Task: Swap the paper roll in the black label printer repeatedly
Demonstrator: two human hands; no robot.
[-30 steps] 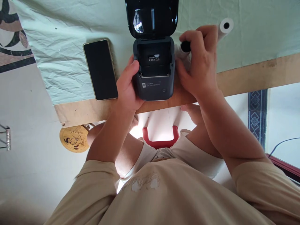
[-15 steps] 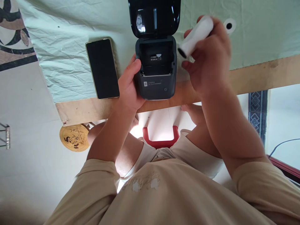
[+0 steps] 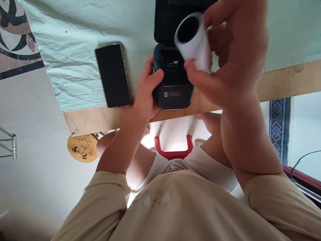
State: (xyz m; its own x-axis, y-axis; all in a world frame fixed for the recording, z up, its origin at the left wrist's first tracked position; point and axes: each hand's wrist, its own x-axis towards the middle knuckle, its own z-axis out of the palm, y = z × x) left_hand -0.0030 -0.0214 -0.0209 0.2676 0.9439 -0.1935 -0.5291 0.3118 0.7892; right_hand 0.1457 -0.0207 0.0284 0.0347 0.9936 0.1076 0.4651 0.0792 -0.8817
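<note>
Head view, looking straight down over the person's chest at the table edge. Right hand [image 3: 233,57] is lifted up close to the camera, fingers and thumb curled round a white paper roll [image 3: 193,42], so it's gripped, not loose. The roll's hollow dark core faces the camera, and the roll sits in the air above the printer [image 3: 174,77], partly covering it in the picture. It isn't touching the printer as far as I can see.

Left hand [image 3: 147,90] is wrapped on the printer's left side, thumb pressed over the top edge near the open bay, fingers hidden round the far side. Printer lid [image 3: 163,20] is flipped up and back, so the empty paper bay with a small label is showing. The printer sits right at the near edge of the table, on the bare wood strip [image 3: 288,78].

Phone [image 3: 112,75] lies flat, screen dark, just left of the left hand on the pale green cloth [image 3: 75,50]. Down below the table edge there's a red stool [image 3: 174,150] between the knees and a round panda mat [image 3: 81,147] on the floor.
</note>
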